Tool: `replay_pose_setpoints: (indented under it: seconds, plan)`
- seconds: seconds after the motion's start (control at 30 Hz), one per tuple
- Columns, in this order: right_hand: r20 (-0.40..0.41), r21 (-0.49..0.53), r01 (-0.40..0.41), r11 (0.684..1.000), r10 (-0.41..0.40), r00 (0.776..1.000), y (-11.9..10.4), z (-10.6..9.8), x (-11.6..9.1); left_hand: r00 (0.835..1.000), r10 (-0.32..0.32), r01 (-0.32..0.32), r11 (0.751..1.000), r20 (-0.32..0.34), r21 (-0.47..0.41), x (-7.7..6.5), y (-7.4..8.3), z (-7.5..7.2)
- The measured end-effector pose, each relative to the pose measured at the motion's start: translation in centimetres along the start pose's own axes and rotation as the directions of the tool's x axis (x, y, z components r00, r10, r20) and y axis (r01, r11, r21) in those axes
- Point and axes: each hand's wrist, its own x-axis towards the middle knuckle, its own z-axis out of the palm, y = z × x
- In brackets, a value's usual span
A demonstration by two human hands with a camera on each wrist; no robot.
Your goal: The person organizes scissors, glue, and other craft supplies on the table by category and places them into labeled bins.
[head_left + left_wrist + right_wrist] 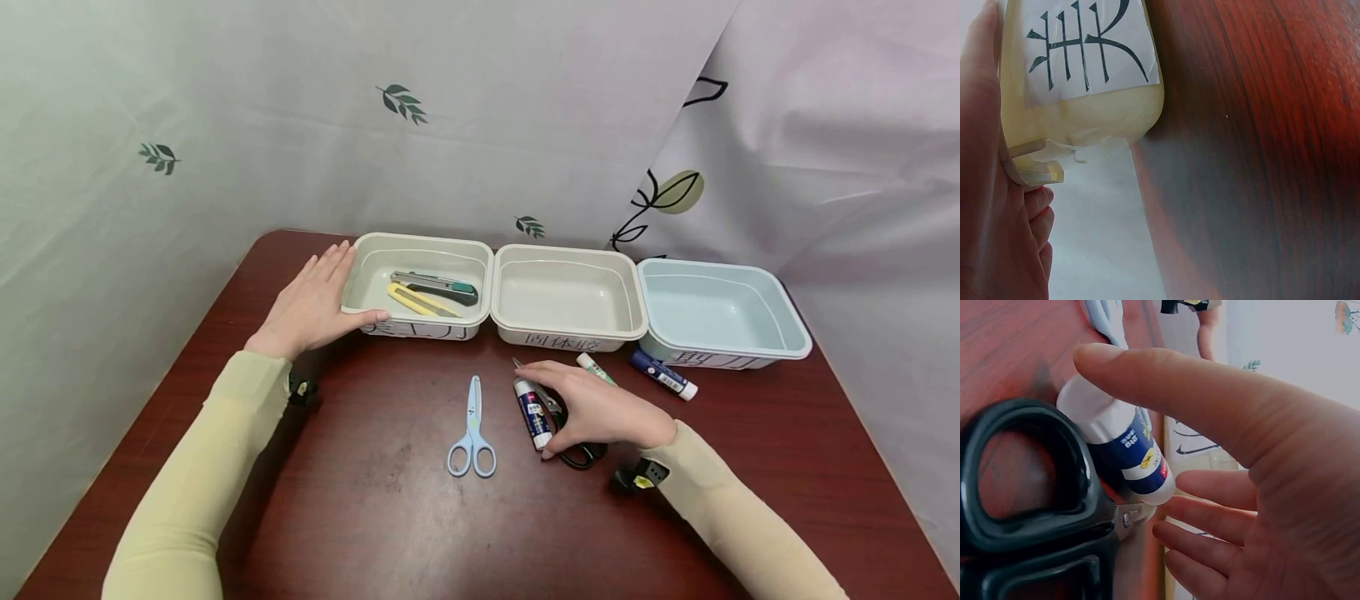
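My left hand point(311, 300) rests on the left corner of a beige bin point(367, 287). Its fingers lie along the end and its thumb along the front rim. Several box cutters point(435, 289), one of them yellow, lie inside. Over a blue-and-white glue stick point(533, 414) is my right hand point(600, 407), thumb near one end and fingertips near the other. In the right wrist view the fingers look extended around the glue stick point(1138, 456), not curled on it. Black-handled scissors point(1029, 531) lie beside it, partly hidden by the hand in the head view.
Light-blue scissors point(473, 429) lie mid-table. A second beige bin point(566, 300) and a pale blue bin point(723, 312) continue the row, each labelled in front. A green-and-white glue stick point(595, 367) and a dark blue one point(663, 374) lie before them. A curtain point(480, 150) hangs behind.
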Motion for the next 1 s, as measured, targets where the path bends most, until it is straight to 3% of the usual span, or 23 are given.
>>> replay_pose_setpoints:
  seconds: [1.0]
  plan:
    - [-0.026,0.019,-0.014,1.000,0.015,1.000,-0.03,0.22,0.04,1.000,-0.004,0.004,1.000,0.001,0.000,0.02,-0.03,0.03]
